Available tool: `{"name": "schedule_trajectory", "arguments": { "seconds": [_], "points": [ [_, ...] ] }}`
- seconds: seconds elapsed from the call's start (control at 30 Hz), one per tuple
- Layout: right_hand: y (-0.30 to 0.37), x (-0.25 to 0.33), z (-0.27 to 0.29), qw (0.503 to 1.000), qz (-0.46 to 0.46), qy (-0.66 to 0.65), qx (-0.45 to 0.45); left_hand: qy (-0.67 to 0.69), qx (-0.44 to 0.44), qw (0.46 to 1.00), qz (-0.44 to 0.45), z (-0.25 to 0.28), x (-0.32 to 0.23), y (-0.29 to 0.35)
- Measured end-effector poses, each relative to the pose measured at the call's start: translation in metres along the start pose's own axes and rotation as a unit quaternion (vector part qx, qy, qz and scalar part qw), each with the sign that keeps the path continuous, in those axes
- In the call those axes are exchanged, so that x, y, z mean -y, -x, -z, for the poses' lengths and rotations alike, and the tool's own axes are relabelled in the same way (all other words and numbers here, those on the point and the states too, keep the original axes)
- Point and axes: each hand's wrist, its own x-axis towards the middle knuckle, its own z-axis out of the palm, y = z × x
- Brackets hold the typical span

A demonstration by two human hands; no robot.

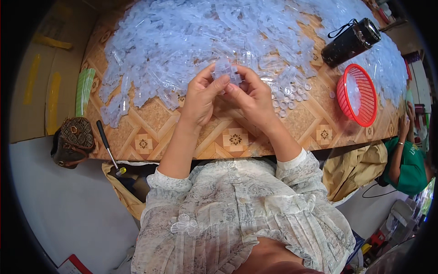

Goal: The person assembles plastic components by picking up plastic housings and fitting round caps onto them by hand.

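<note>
Between both hands, above the near edge of the heap, is a small clear plastic piece [224, 69]. My left hand [203, 93] grips it from the left, thumb pressed near its lower end. My right hand [250, 97] closes on it from the right, the two thumbs almost touching. The fingers partly cover the piece, so its full shape is hidden. Behind the hands spreads a large heap of similar clear plastic pieces [182, 41]. Right of my right hand lie several small round clear caps [287, 97] on the patterned tabletop [235, 139].
A red plastic basket [375, 98] holding clear pieces and a black flask [349, 43] stand to the right. At left are a green striped packet [85, 91], a brown patterned bag [75, 139] and a black-handled tool [104, 134]. A co-worker in green [410, 164] sits far right.
</note>
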Motion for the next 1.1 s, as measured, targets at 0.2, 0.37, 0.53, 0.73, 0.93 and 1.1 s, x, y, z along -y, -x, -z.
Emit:
{"name": "schedule_trajectory", "arguments": {
  "seconds": [0.2, 0.37, 0.53, 0.73, 0.93, 1.1],
  "points": [
    [0.010, 0.017, 0.003, 0.981, 0.049, 0.190, 0.010, 0.030, -0.039, 0.998, -0.035, 0.001, 0.009, 0.002],
    [0.019, 0.039, 0.048, 0.892, 0.085, 0.444, -0.028, 0.012, -0.092, 0.994, -0.053, 0.015, 0.003, 0.006],
    [0.026, 0.028, 0.078, 0.837, 0.092, 0.539, -0.011, 0.044, -0.049, 0.998, -0.011, 0.012, 0.003, 0.006],
    [0.022, 0.013, 0.080, 0.811, 0.115, 0.574, -0.011, 0.204, 0.028, 0.970, 0.127, 0.016, 0.000, 0.003],
    [0.023, 0.020, 0.064, 0.825, 0.153, 0.543, -0.031, 0.171, 0.034, 0.972, 0.157, 0.014, -0.012, 0.011],
    [0.027, 0.011, 0.023, 0.836, 0.197, 0.507, 0.069, 0.039, 0.022, 0.993, 0.113, 0.017, -0.024, 0.015]
  ]
}}
